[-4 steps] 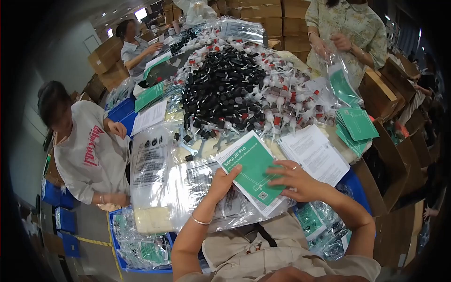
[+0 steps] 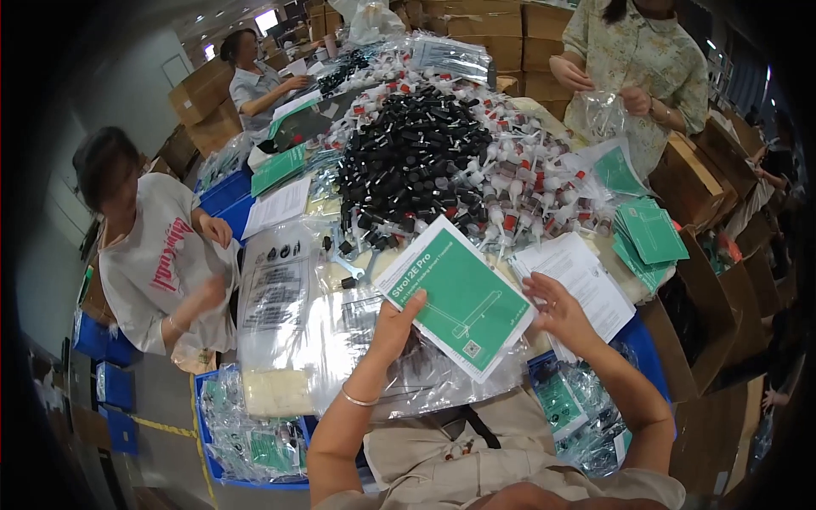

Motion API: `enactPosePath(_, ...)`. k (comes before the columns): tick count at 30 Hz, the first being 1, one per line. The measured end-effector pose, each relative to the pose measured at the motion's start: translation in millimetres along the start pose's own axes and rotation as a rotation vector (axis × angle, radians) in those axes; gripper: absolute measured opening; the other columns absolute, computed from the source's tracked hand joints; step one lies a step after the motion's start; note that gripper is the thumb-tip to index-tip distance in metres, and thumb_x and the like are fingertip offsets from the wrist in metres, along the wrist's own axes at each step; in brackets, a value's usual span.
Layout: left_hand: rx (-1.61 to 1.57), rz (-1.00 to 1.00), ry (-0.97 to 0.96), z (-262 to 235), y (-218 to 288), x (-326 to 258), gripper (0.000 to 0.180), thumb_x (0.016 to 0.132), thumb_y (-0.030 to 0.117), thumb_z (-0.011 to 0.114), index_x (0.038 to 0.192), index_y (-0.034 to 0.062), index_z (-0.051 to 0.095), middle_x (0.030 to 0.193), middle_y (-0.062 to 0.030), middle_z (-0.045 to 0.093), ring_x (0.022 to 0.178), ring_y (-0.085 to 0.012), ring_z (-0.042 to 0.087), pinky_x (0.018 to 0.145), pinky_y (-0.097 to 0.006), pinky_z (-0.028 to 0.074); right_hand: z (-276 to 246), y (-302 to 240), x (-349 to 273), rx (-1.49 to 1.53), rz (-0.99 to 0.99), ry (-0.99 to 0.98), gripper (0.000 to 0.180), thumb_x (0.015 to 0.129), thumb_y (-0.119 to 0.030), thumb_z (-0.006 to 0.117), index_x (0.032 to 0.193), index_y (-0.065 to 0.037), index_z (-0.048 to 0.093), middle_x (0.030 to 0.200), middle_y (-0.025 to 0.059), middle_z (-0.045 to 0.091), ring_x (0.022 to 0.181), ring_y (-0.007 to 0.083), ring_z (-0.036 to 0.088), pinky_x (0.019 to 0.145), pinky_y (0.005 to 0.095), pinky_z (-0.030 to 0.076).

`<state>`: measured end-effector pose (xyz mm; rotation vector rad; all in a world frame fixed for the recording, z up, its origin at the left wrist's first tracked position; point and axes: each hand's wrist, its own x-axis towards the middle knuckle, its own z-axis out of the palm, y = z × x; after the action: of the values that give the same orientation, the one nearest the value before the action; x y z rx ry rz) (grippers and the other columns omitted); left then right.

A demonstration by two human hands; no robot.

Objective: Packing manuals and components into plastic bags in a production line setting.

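A green and white booklet [image 2: 459,297] is held between the two hands, tilted, just above clear plastic bags [image 2: 340,340] spread on the table. Its lower left edge is gripped by the left hand [image 2: 395,327], thumb on the printed face, with a thin bracelet [image 2: 359,399] seen on that wrist. Its right corner is touched by the right hand [image 2: 557,310], whose fingers are spread open over the edge rather than closed; whether the corner is actually pinched cannot be told. The hands are kept apart, one at each side of the booklet.

Just beside the right hand, a white printed sheet [image 2: 578,276] is laid flat. Further right, a stack of green booklets [image 2: 650,238] is seen at the table's edge, near a cardboard box [image 2: 693,174]. Beyond the booklet, a heap of black caps [image 2: 425,161] is piled, ringed by small white bottles [image 2: 527,195]. At the far side, a clear bag [image 2: 603,110] is handled by another person.

Compared with the earlier frame, the booklet and both hands are found in almost the same place.
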<state>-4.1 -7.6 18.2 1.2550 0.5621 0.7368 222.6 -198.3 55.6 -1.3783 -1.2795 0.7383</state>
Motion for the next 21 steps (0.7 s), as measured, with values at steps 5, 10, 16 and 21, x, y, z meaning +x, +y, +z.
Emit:
enactPosePath(5,0.065,0.137,0.054,6,10,-7,0.029,0.094,0.023,0.056,0.109,-0.0007,0.061,0.101,-0.0008,0.063,0.089,-0.0064,0.055,0.077,-0.022,0.045,18,0,1,0.839,0.316,0.100,0.047,0.085,-0.013,0.065,0.126,0.003,0.048,0.109,0.0083,0.062,0.095,0.0129,0.060,0.084,0.0262,0.048)
enactPosePath(10,0.053,0.132,0.098,-1,19,-10,0.029,0.094,0.025,0.055,0.108,-0.0004,0.062,0.095,-0.0003,0.064,0.085,-0.0056,0.055,0.073,-0.022,0.045,43,-1,18,0.481,0.431,0.011,0.028,0.087,-0.015,0.064,0.110,0.000,0.062,0.091,0.0010,0.063,0.079,0.0068,0.056,0.071,0.0216,0.045)
enactPosePath(16,0.230,0.094,0.112,-20,52,-33,0.033,0.092,0.022,0.058,0.116,-0.0007,0.057,0.096,-0.0017,0.059,0.069,-0.0035,0.051,0.055,-0.020,0.043,32,-6,41,0.319,0.188,0.196,0.023,0.089,-0.020,0.062,0.102,-0.001,0.062,0.083,0.0016,0.064,0.073,0.0080,0.059,0.061,0.0218,0.047)
enactPosePath(21,0.983,0.383,0.254,-57,113,-84,0.056,0.080,0.000,0.059,0.133,0.0056,0.042,0.114,-0.0118,0.055,0.063,-0.0144,0.055,0.055,-0.025,0.046,15,-51,56,0.530,0.245,0.124,0.020,0.087,-0.016,0.061,0.099,-0.001,0.061,0.076,0.0037,0.064,0.050,0.0108,0.058,0.041,0.0239,0.046)
